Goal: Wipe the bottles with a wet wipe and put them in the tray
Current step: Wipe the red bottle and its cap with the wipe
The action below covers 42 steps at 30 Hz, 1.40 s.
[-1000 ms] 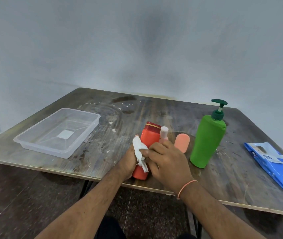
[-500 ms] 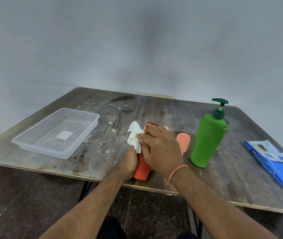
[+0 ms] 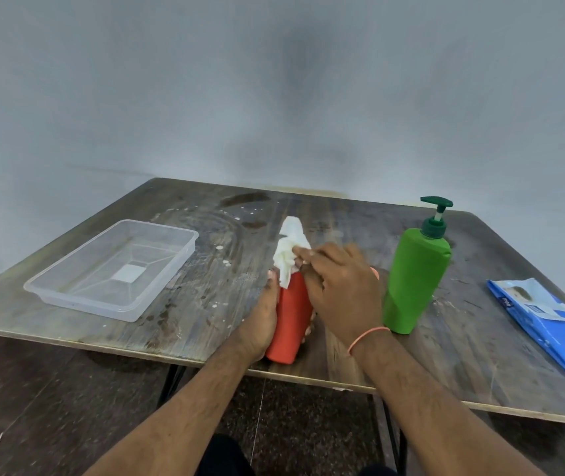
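While left hand (image 3: 260, 317) grips smooth red bottle (image 3: 289, 317), crumpled wipe (image 3: 289, 257) caps it.

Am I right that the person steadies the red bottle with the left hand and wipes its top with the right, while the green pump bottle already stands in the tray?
Not quite. In the head view the green pump bottle stands on the table, right of the hands, and the tray is far left. The rest holds: the left hand steadies the red bottle and the right hand wipes its top.
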### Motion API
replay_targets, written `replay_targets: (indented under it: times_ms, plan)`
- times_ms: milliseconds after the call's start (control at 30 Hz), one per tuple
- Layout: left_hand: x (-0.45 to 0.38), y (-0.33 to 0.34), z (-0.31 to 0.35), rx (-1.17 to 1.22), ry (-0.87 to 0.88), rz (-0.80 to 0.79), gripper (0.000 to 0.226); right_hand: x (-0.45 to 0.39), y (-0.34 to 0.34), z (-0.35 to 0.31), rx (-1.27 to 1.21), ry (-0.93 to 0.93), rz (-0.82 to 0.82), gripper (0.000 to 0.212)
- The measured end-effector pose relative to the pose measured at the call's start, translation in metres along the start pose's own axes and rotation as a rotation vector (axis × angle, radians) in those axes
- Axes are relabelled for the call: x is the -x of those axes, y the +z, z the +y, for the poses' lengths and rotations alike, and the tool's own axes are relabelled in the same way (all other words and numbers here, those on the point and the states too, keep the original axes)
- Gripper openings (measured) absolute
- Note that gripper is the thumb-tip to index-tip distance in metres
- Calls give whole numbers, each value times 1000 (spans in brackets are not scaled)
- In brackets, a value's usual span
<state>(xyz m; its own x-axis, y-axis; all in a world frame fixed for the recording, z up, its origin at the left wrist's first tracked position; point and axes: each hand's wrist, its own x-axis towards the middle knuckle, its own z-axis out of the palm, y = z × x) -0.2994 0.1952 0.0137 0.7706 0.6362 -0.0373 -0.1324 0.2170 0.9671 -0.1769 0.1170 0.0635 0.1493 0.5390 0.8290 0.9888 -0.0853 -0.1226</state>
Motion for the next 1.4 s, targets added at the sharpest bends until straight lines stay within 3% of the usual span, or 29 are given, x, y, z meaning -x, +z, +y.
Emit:
replay_targets:
  times_ms: [67,267,367,467,633,900,1100,1167,1200,1233,1333,1400]
  plan:
    - [-4,-6,-3,-11,-7,-65,103,-7,3,0,-13,64,31,22]
    - [-8,-11,-9,-20,9,-112,100,16,9,7,-105,219,135,18]
    - [-8,-14,-10,-19,20,-112,94,30,7,10,-199,404,106,25]
    - [-8,-13,-13,-13,22,-123,94,34,4,8,-377,550,39,10]
    - [-8,-13,-14,1,23,-131,94,24,2,-3,-508,653,118,15]
    - [-13,-15,-14,27,45,-109,89,30,6,4,-289,325,199,7]
    - [-10,-2,-1,90,52,-12,81,44,6,7,-174,67,66,10]
    - [7,-10,2,215,310,-278,57,57,6,2,-188,-47,2,6]
    - [2,-16,3,405,440,-433,64,65,6,0,-197,-109,-41,3]
    - [2,-20,4,546,135,-464,78,74,5,-3,-202,-167,-92,6]
    - [-15,-17,-15,123,-20,-150,89,95,1,-4,-194,-331,-247,6]
    - [-14,-14,-14,213,-101,-134,88,97,-2,-1,-161,-389,-285,5]
